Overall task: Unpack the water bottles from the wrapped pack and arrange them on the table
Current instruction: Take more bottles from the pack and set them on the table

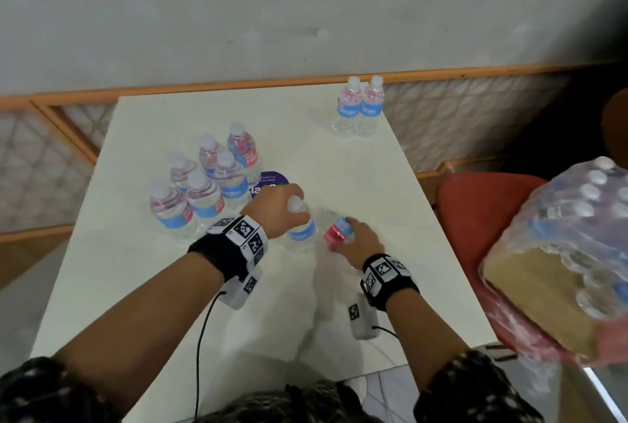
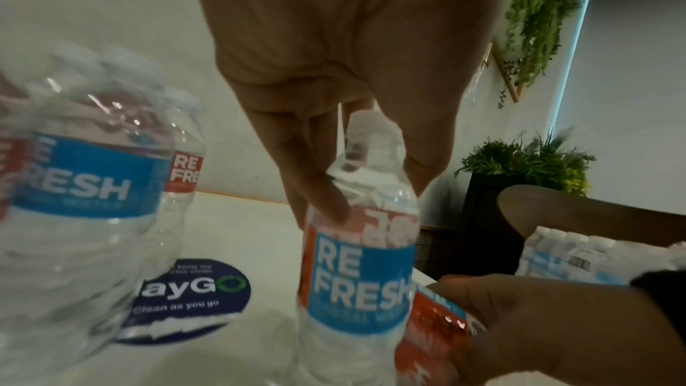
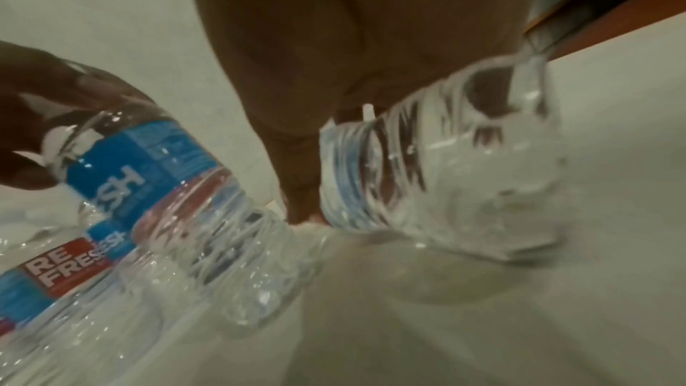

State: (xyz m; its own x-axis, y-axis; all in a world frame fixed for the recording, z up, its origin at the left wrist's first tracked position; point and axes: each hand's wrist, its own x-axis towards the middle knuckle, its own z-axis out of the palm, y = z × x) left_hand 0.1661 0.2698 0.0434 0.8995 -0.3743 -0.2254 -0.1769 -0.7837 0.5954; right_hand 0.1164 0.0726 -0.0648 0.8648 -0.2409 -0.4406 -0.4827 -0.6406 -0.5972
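Note:
On the white table (image 1: 163,286), my left hand (image 1: 277,207) pinches the neck of an upright water bottle (image 1: 301,232) with a blue and red label; the left wrist view shows the fingers (image 2: 323,195) round its neck, just below the cap. Right beside it, my right hand (image 1: 353,242) grips a second bottle (image 1: 338,230) by its labelled middle. That bottle is tilted, with its clear base (image 3: 482,192) low over the table. The wrapped pack (image 1: 571,246) of bottles lies on a red chair (image 1: 475,198) at the right.
Several unpacked bottles (image 1: 204,191) stand clustered on the table's left, close to my left wrist. Two more bottles (image 1: 360,106) stand at the far right corner. A round purple sticker (image 1: 272,181) lies behind my left hand. A wall and an orange-framed rail border the table's far side.

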